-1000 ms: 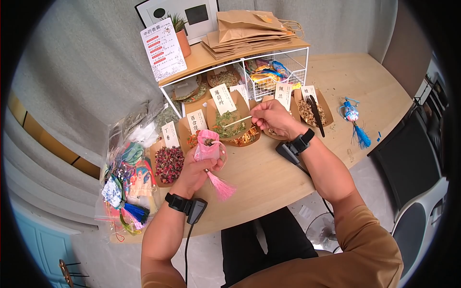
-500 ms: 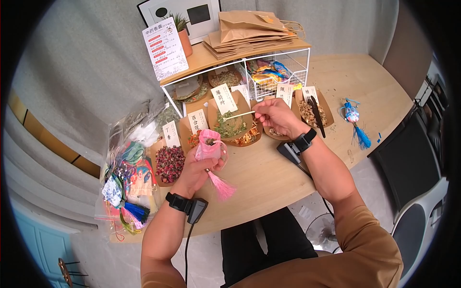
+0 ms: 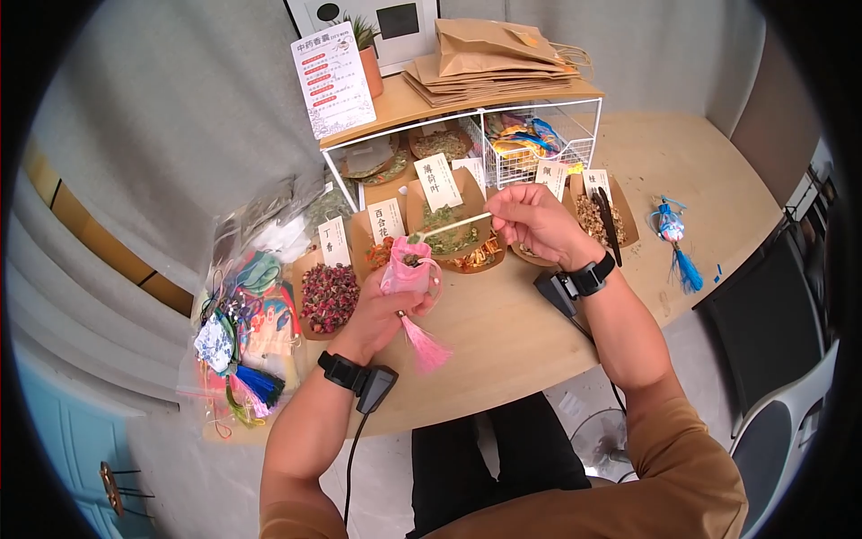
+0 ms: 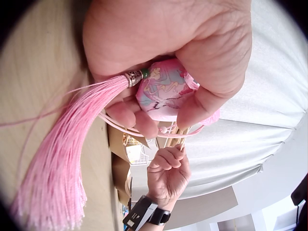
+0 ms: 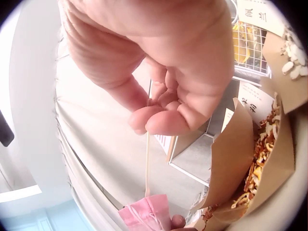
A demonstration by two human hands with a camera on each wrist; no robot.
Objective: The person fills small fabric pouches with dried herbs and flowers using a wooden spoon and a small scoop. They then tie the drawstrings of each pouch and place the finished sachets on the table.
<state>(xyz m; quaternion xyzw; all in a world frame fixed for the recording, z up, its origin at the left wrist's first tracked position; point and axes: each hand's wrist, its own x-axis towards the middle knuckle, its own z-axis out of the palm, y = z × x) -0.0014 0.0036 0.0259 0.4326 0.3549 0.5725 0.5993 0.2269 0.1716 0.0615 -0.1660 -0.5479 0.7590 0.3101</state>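
Observation:
My left hand [image 3: 379, 313] holds a pink drawstring sachet pouch [image 3: 405, 277] upright, mouth open, with dark dried herbs visible inside. In the left wrist view, the thumb and fingers wrap the patterned pouch [image 4: 166, 91], and a long pink tassel [image 4: 57, 163] hangs below a green bead. With thumb and fingertips my right hand [image 3: 539, 220] pinches the end of a thin pale stick [image 3: 460, 223]. Its far tip bears a bit of green herb right over the pouch mouth. The right wrist view shows the stick [image 5: 147, 166] reaching down to the pouch [image 5: 149, 211].
Labelled paper trays hold dried rosebuds [image 3: 329, 296], green leaves [image 3: 449, 235] and pale chips [image 3: 593, 220]; black tweezers [image 3: 611, 220] lie across one. Left are bagged sachets [image 3: 256, 314]. A finished blue sachet [image 3: 672, 229] lies right. Behind stands a shelf [image 3: 395, 121] with paper bags [image 3: 503, 54].
The right hand has brought the stick's tip from over the green-leaf tray left and down to the pouch mouth. The left hand still holds the pouch. The head view has shifted slightly.

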